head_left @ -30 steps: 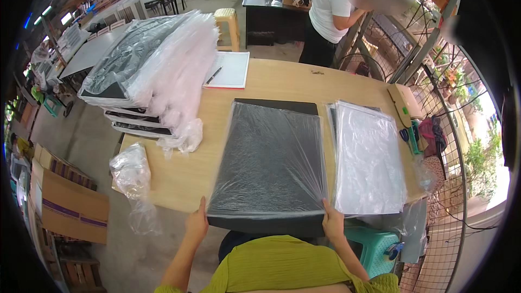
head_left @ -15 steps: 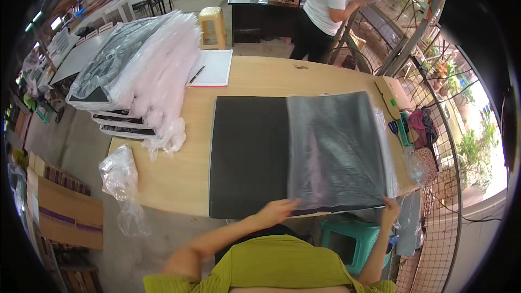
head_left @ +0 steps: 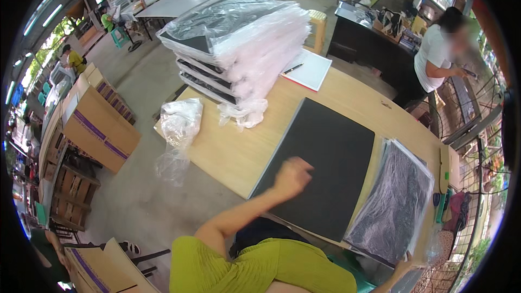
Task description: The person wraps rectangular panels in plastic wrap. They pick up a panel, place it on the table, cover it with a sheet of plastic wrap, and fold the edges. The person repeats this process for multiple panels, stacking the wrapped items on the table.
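A flat black panel (head_left: 325, 163) with a pale edge lies at a slant on the wooden table (head_left: 217, 157). Above its near left part hovers my left hand (head_left: 293, 176), smeared by motion, its fingers curled; I cannot see anything in it. To the panel's right is a wrinkled clear plastic bag (head_left: 393, 201), dark where I see through it, lying over more plastic. My right hand (head_left: 408, 265) pinches the plastic at its near right corner, by the table's edge. What lies under that plastic is hard to make out.
Plastic-wrapped black panels (head_left: 233, 38) are stacked at the far left of the table. A crumpled plastic bag (head_left: 182, 122) hangs over the left edge. A notebook (head_left: 312, 70) with a pen lies beyond. Cardboard boxes (head_left: 100, 125) stand left; a person (head_left: 434, 57) stands far right.
The clear plastic has come off the panel's right half and now lies to its right. My left hand has let go of it and moved up over the panel. My view has turned left.
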Action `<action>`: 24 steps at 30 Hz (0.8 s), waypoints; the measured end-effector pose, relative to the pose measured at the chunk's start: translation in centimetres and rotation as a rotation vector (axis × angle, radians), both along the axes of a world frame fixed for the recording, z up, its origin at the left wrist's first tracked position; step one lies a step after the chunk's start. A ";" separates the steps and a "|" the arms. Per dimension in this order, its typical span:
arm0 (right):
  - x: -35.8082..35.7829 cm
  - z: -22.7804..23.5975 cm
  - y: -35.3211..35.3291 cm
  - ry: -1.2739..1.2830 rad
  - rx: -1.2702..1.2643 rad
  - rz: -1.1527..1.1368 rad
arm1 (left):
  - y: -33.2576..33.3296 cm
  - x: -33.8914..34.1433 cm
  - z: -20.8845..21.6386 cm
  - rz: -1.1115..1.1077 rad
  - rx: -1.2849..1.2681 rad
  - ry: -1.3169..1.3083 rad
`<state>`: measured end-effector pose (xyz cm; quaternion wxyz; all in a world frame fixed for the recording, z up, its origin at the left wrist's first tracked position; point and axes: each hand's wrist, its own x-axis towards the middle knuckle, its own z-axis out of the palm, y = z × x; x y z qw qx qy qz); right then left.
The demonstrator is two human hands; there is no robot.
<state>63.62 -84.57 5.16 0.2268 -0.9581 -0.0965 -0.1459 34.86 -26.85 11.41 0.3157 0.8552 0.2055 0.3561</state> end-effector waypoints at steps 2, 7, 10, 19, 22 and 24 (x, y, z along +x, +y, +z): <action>-1.8 0.5 6.7 -0.043 -0.013 0.189 | 7.8 -4.0 -5.1 0.453 -0.030 0.046; -10.4 9.8 35.8 0.338 0.323 0.626 | 20.0 -7.4 -4.7 0.702 0.210 0.100; -15.1 12.5 48.5 0.241 0.376 1.090 | 23.1 -7.0 -4.4 0.675 0.271 0.107; -21.6 3.8 71.8 0.498 0.290 1.007 | 21.2 -16.8 -0.5 0.926 0.211 -0.271; -22.7 1.6 75.7 0.379 0.294 0.885 | 21.3 -24.1 4.4 1.217 -0.149 0.516; -22.2 -1.3 78.3 0.398 0.302 0.890 | 24.8 -29.0 -3.5 0.845 -0.359 0.285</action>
